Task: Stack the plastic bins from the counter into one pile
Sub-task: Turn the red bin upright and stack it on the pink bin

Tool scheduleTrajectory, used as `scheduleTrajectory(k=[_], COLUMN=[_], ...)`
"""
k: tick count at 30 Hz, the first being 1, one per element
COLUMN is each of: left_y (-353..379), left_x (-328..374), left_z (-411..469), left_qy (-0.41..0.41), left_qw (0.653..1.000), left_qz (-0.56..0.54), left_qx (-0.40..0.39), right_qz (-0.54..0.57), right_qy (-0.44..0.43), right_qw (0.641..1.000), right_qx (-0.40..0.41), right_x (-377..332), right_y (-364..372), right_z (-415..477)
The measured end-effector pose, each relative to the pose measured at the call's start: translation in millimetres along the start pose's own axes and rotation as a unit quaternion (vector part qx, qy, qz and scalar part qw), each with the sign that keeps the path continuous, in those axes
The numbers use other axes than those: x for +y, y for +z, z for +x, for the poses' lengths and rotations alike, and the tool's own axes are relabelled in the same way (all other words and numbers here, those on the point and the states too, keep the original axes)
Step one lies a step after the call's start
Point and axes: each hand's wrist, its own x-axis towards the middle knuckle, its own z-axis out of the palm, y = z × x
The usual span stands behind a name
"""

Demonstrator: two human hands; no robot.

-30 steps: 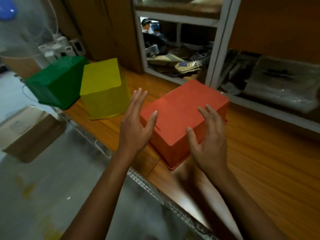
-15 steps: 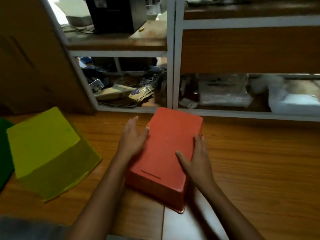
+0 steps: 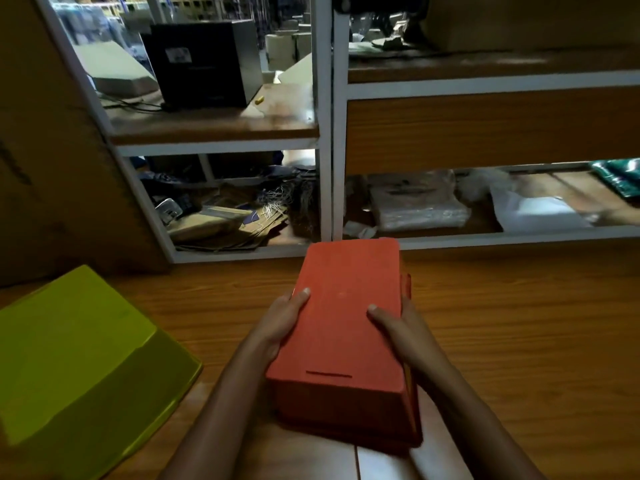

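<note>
An orange plastic bin (image 3: 343, 327) lies upside down on the wooden counter (image 3: 519, 341), its long axis pointing away from me. My left hand (image 3: 280, 320) clasps its left side with the thumb on top. My right hand (image 3: 394, 323) clasps its right side the same way. A yellow-green bin (image 3: 79, 362), also upside down, sits at the lower left, apart from the orange one. The green bin is out of view.
A white-framed shelf unit (image 3: 325, 168) stands right behind the counter, packed with papers, plastic bags and a black box (image 3: 204, 64). A brown panel (image 3: 52, 150) rises at the left. Bare counter stretches to the right of the orange bin.
My hands went from hovering over the orange bin to gripping its two long sides. The bin has turned lengthwise toward me. My view swung right, so the green bin left the picture.
</note>
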Motion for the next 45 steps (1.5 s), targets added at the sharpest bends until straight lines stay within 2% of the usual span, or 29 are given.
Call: scheduleTrajectory(k=[4,6,8,10,12,13,15,17,21,27,31,32,34,35,36,38,39,42,44,45], left_y=[7.2,14.2,20.6,23.5,19.3,15.7,9.1,4.9,-2.4,-24.4,-39.3,-42.3,-47.2,-48.8,-49.1,-45.6,-44.3,-45.7,-53.6,-59.5], left_x=[-9.8,-22.2,-33.7,-35.8,-24.8,-15.6,11.2,34.4,54.9,31.9,12.0,7.6,2.4,3.9,7.8,18.8,22.0,28.6,28.4,28.3], left_z=[-7.5,-8.6,-11.7,-14.6,-20.2,-22.8,-30.5,-33.6,-32.6,-27.4,-27.7,-28.7,-31.0,-33.0,-35.5,-40.8,-41.3,-43.5,-44.2,-43.8], left_qy=[-0.024,-0.037,-0.041,-0.017,0.039,0.079,0.163,0.207,0.146,0.12,0.151,0.169,0.217,0.236,0.245,0.259,0.261,0.203,0.154,0.146], left_qw=[0.995,0.989,0.984,0.988,0.992,0.988,0.974,0.969,0.979,0.979,0.975,0.96,0.902,0.883,0.88,0.891,0.899,0.915,0.929,0.94], left_qz=[-0.101,-0.144,-0.17,-0.141,-0.037,0.005,0.031,-0.011,-0.123,-0.113,0.031,0.109,0.267,0.301,0.306,0.28,0.259,0.268,0.26,0.232], left_qx=[0.006,0.017,0.04,0.066,0.114,0.135,0.154,0.134,0.077,0.117,0.158,0.193,0.261,0.274,0.269,0.246,0.236,0.222,0.212,0.202], right_qz=[-0.097,-0.181,-0.257,-0.362,-0.439,-0.449,-0.418,-0.38,-0.346,-0.293,-0.175,-0.158,-0.126,-0.11,-0.095,-0.072,-0.057,-0.014,-0.071,-0.145], right_qy=[-0.017,-0.069,-0.119,-0.132,-0.1,-0.076,-0.045,-0.055,-0.134,-0.207,-0.204,-0.2,-0.193,-0.195,-0.201,-0.218,-0.228,-0.223,-0.233,-0.242], right_qw=[0.995,0.98,0.958,0.923,0.892,0.89,0.907,0.923,0.928,0.933,0.963,0.966,0.972,0.973,0.974,0.972,0.972,0.965,0.957,0.948], right_qx=[0.022,0.052,0.042,0.024,0.027,0.028,0.014,0.005,0.038,-0.032,0.031,0.041,0.047,0.049,0.051,0.041,0.011,-0.136,-0.159,-0.146], right_x=[-44.8,-58.0,-66.0,-69.8,-71.1,-71.8,-73.3,-71.2,-68.1,-63.2,-62.9,-63.7,-63.0,-63.4,-64.4,-65.4,-65.3,-58.5,-49.7,-43.3], right_y=[-3.5,-8.1,-13.7,-17.6,-18.5,-18.7,-16.7,-8.0,11.9,36.1,59.2,64.5,73.2,77.4,80.6,85.2,87.4,90.3,90.2,90.8], right_z=[-13.3,-19.4,-24.8,-21.4,-13.6,-10.5,-6.4,-3.4,0.1,-1.5,-4.6,-6.2,-7.0,-6.5,-6.0,-3.6,-2.6,0.2,3.6,8.0])
